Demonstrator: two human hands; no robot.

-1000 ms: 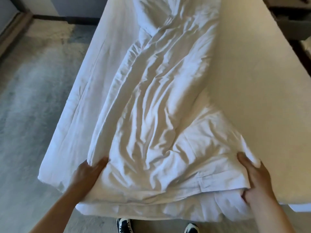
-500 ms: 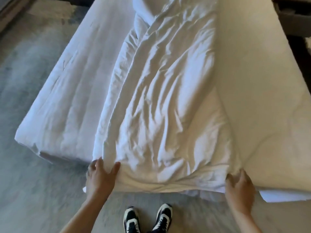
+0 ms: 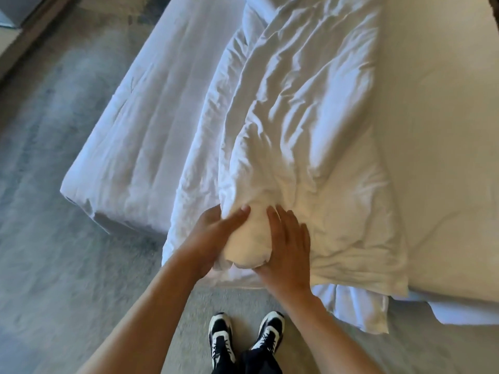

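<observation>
A crumpled white duvet [image 3: 297, 103] lies lengthwise down the middle of a mattress [image 3: 445, 130]. Its near end is gathered into a rounded bunch [image 3: 251, 238] at the foot edge. My left hand [image 3: 213, 233] grips the left side of that bunch, thumb over the top and fingers tucked under the fabric. My right hand [image 3: 287, 247] lies on the bunch's right side with fingers straight, pressing the cloth. A loose corner of the duvet [image 3: 359, 306] hangs off the edge to the right.
A flat white quilted layer [image 3: 129, 147] covers the mattress's left part, its corner near the floor. Grey carpet [image 3: 48, 211] runs along the left and in front. My black-and-white shoes [image 3: 245, 338] stand at the foot of the bed.
Both hands have come together from the duvet's two near corners to its middle, bunching the near end into a lump. The view has tilted further down.
</observation>
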